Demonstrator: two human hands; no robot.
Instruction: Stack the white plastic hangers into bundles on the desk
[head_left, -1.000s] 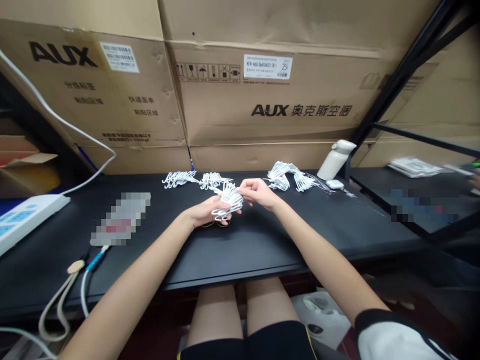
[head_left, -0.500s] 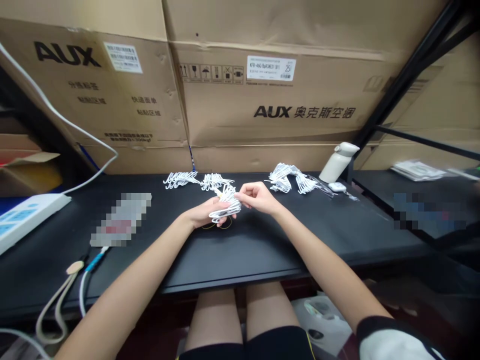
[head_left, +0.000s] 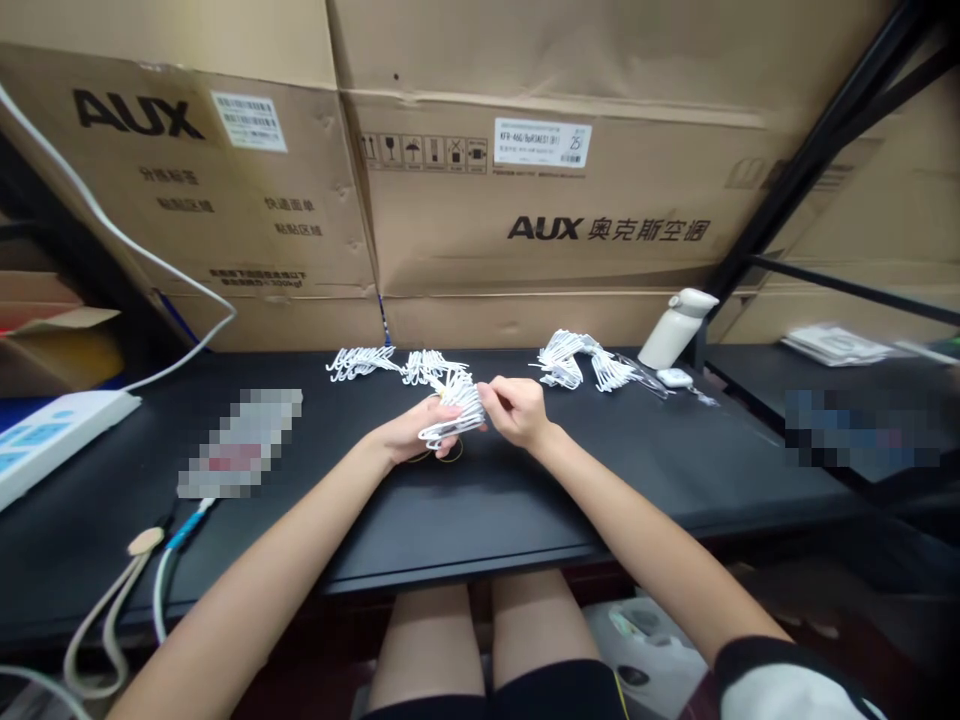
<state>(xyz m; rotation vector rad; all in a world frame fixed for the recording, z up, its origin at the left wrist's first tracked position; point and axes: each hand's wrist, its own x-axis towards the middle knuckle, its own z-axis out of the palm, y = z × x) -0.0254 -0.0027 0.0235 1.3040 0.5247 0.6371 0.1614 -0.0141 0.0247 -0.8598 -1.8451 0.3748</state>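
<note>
A bundle of thin white hooks rests in my left hand, whose thumb lies over it while the fingers curl beneath. Close against the bundle's right side is my right hand, closed with thumb and forefinger pinched together; whatever is between those fingertips is too small to make out. Thin yellowish loops show on the table just below my left hand. Behind the hands lie more white hooks in rows: one group at the left, another in the middle, and a curved cluster at the right.
A white bottle leans at the back right, with a small white case near it. At left lie a blurred-out phone-like object on a cable and a power strip. Cardboard boxes wall off the back of the black table.
My right hand has turned and drawn its fingers in more tightly, moving slightly down beside the bundle. My left hand keeps the bundle in nearly the same place.
</note>
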